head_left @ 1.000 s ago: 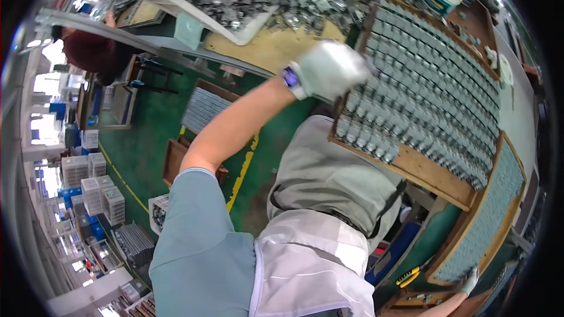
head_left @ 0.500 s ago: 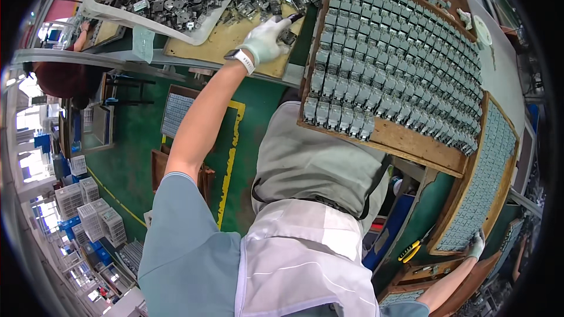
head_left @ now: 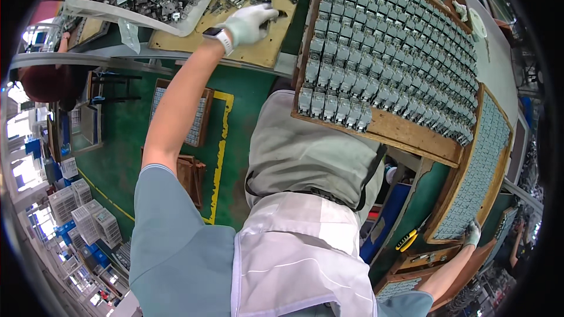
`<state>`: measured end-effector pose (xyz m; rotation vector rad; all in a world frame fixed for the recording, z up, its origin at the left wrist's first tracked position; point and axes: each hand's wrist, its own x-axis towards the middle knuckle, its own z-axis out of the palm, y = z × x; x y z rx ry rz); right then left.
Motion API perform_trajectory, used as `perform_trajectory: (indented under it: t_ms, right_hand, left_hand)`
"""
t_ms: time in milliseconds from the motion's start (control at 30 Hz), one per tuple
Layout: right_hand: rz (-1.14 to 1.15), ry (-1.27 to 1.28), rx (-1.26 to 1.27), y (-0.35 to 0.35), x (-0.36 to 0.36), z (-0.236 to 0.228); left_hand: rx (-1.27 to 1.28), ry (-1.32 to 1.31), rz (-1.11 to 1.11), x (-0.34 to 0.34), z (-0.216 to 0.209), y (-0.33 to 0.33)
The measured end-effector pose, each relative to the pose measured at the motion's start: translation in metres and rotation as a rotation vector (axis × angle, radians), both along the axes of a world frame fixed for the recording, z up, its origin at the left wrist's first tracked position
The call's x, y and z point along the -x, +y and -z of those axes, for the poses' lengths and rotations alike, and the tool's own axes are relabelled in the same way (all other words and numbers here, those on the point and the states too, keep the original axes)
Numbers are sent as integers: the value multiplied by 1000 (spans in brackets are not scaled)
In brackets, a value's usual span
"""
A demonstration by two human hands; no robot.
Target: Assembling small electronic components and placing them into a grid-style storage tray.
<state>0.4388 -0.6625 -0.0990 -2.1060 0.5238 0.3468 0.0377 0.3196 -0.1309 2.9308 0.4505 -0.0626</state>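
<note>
My left hand (head_left: pixel 249 26), in a white glove with a watch at the wrist, reaches over a yellowish board (head_left: pixel 214 30) at the far edge. Its fingers are bent together beside a small dark piece; what they hold, if anything, is hidden. Loose metal parts (head_left: pixel 170 0) are heaped in a white tub (head_left: pixel 126 17) just beyond. Far to the lower right, my right hand (head_left: pixel 473 233), also gloved, touches the near end of a long wooden tray (head_left: pixel 433 227) of flat grey pieces (head_left: pixel 479 161). Its fingers are too small to read.
Before me on the right stands a wooden tray (head_left: pixel 411 141) with rows of upright grey-and-metal assemblies (head_left: pixel 388 53). Yellow-handled pliers (head_left: pixel 406 240) lie near its lower side. Another person (head_left: pixel 44 85) works at the left. Stacked white crates (head_left: pixel 88 217) stand on the floor.
The whole view has shifted slightly. My left hand has moved a little left over the board, and the dark metal part seen at its fingers is now hidden. My right hand stays at the long tray.
</note>
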Motion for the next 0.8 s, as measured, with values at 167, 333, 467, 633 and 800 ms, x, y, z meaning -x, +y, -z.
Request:
perform_trajectory:
  t_ms: [167,333,467,633,800]
  right_hand:
    - [22,1,20,-7,-3,2]
    - [90,-193,47,-20,-17,-22]
    - [-90,-406,-20,17,-17,-38]
    - [-334,-595,54,192,36,-90]
    - [-607,-433,-184,389,162,-95]
  left_hand:
    - [295,49,-26,8,-30,-10]
    - [-256,119,-107,-31,-36,-30]
    - [-500,94,-41,-46,1,-31]
    - [-323,-301,-104,1,-26,-22]
    - [1140,-968,-328,-10,-70,-144]
